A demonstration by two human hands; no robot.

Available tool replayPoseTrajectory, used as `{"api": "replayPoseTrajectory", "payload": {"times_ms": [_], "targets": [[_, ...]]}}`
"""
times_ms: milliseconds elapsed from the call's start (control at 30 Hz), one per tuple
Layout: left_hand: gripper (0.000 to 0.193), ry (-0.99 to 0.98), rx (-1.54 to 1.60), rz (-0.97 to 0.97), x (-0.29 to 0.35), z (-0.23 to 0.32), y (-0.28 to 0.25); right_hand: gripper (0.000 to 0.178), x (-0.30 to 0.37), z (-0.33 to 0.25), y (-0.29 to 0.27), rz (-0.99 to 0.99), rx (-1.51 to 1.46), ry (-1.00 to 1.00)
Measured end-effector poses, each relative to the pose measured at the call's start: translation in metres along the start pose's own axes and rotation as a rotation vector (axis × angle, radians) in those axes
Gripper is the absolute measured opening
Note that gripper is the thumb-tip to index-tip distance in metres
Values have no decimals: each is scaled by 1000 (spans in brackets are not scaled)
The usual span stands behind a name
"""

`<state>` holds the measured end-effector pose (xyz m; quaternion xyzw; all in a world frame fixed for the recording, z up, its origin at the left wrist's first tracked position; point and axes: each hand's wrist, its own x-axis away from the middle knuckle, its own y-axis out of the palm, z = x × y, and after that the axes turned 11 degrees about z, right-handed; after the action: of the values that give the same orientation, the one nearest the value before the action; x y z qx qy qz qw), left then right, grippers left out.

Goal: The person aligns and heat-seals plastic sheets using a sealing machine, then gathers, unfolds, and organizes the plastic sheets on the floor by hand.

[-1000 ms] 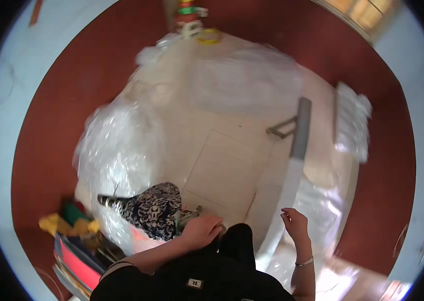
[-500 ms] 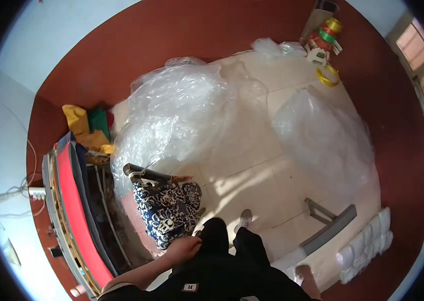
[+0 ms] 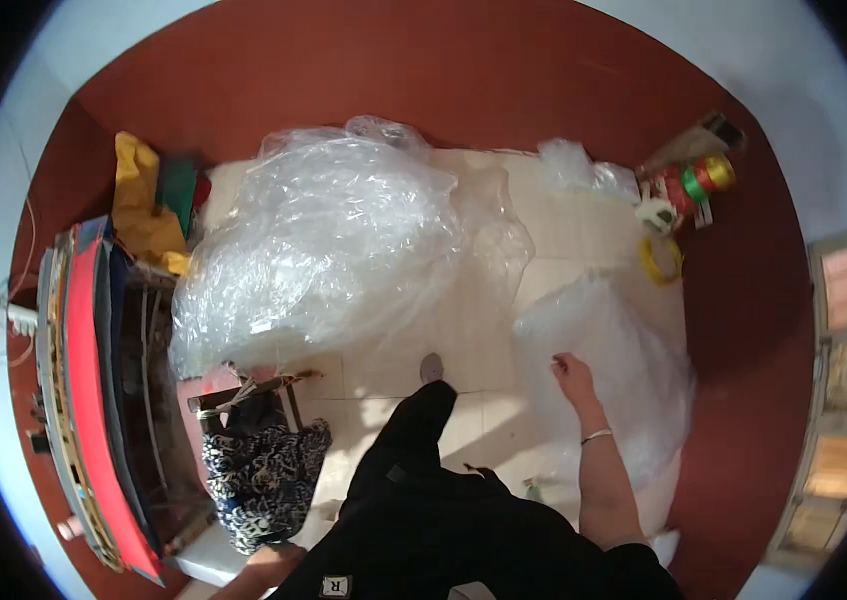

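Observation:
My right hand [image 3: 573,375] reaches out over the pale tiled floor and touches the near edge of a clear plastic sheet [image 3: 623,400] bunched at the right. Its fingers are curled, and whether they pinch the plastic is unclear. My left hand [image 3: 261,562] shows only in part at the lower edge, against the bottom of a black-and-white patterned cloth [image 3: 263,475]. That cloth hangs over a small wooden stool [image 3: 243,390]. A large heap of clear plastic [image 3: 323,250] lies ahead of my foot [image 3: 431,368].
A red-edged frame [image 3: 93,400] stands along the left wall, with yellow and green cloths [image 3: 148,200] behind it. Coloured tape rolls [image 3: 688,185] and a yellow ring [image 3: 659,260] lie at the far right. Dark red walls enclose the floor.
The view has swung, so the big plastic heap now sits at the centre. My right hand has come out to the plastic on the right. My left hand stays by the patterned cloth.

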<state>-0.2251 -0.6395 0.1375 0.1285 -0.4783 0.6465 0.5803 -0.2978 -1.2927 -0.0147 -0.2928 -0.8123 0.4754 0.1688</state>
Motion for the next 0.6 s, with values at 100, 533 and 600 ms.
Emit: {"api": "replayPoseTrajectory", "payload": {"times_ms": [100,533,600], "targets": [[23,-77,16,66,-5,11,-17,25,-58,13,10,-248,12,-9],[21,-955,446,494,-232,84,33,24,-426,-25,162,-499,266,-217],[18,-1031,525,620,-293,127,28,26,-485,-36,204,-522,347,-311]]}}
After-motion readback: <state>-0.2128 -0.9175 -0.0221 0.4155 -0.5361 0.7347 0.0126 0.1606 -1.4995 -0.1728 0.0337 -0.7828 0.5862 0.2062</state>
